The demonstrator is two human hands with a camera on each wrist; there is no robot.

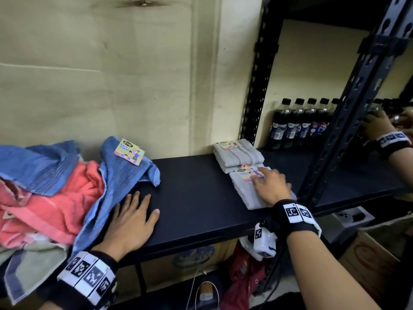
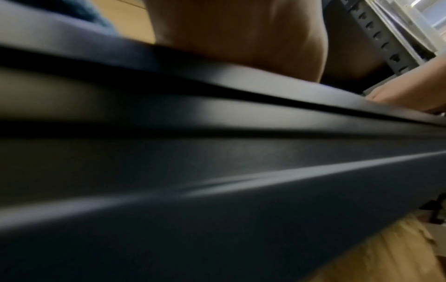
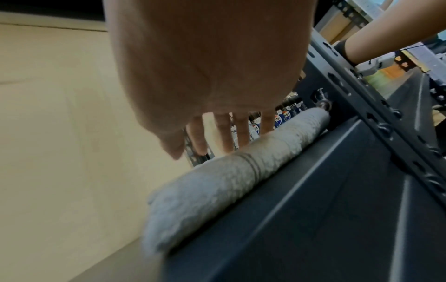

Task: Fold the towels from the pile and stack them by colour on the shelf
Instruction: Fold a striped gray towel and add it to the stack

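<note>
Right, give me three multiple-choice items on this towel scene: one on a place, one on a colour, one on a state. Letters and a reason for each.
1. Where is the right hand?
A. on the folded grey towel
B. in the pile
C. on the bottles

2. What colour is the tagged towel draped over the pile's right side?
A. green
B. blue
C. white

3. How does the left hand lie?
A. gripping a towel
B. fist in the air
C. flat on the shelf

Answers:
1. A: its fingers rest on the grey towel, in front of the grey stack.
2. B: the blue towel carries a tag.
3. C: its fingers are spread on the dark surface beside the pile.
</note>
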